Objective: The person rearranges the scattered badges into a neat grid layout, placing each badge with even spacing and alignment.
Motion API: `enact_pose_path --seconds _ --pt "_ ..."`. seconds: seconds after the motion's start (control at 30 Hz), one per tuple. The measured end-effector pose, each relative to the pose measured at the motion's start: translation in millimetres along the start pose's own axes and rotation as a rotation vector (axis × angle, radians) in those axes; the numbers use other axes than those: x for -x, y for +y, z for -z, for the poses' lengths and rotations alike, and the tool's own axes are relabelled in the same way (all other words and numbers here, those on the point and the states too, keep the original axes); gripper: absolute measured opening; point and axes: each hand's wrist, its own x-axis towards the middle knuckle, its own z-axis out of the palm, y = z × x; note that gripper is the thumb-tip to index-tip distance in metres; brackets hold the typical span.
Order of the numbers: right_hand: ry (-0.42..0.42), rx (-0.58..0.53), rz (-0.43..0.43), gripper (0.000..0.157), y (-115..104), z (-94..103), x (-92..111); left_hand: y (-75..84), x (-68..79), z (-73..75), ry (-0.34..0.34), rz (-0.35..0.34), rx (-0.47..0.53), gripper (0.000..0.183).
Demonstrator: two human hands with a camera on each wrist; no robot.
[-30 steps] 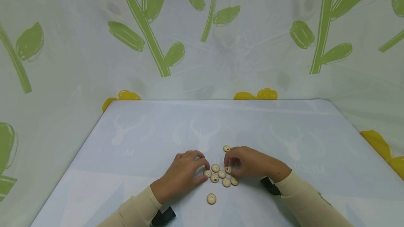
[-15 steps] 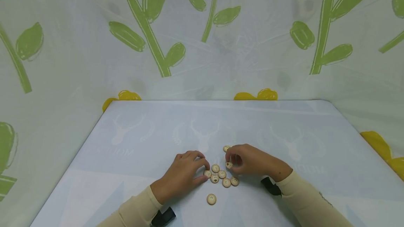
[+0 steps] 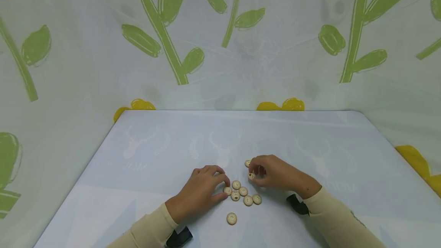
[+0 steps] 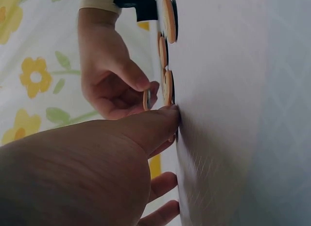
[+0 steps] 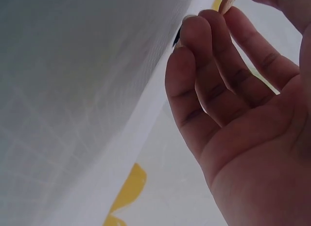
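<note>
Between the right hand's [image 3: 280,175] thumb and index finger is a small round wooden disc [image 3: 251,176], button-like with dark face-like marks. In the left wrist view this disc [image 4: 146,99] is tilted on edge and apart from the tabletop. The left hand [image 3: 200,190] rests on the table, its thumb and index finger around another wooden disc [image 3: 227,190] at the left end of a cluster. Just right of it lie several similar discs [image 3: 243,191], flat and close together. In the right wrist view the pinched disc [image 5: 228,2] shows only partly, at the top edge.
One loose disc [image 3: 232,218] lies nearer the person, and another disc [image 3: 248,163] sits beyond the cluster, partly behind the right hand's fingers. The pale table [image 3: 165,144] meets a flower-printed curtain-like backdrop [image 3: 275,56]. Dark straps [image 3: 179,237] circle both wrists.
The right hand has lifted its disc out of the cluster's right side and carried it slightly away from the person, toward the far disc. The left hand has stayed in place.
</note>
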Motion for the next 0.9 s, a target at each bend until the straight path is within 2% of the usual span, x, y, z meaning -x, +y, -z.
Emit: enact_pose_path --seconds 0.1,0.4,0.9 --pt "0.021 0.012 0.008 0.013 0.8 0.2 -0.4 -0.4 0.0 -0.5 0.010 -0.006 -0.006 0.019" --pt "0.063 0.028 -0.064 0.015 3.7 -0.4 -1.1 -1.3 0.0 -1.8 0.004 0.002 0.005 0.019" --pt "0.128 0.087 -0.106 0.012 8.9 1.6 -1.7 -0.5 -0.7 -1.8 -0.004 0.007 0.006 0.020"
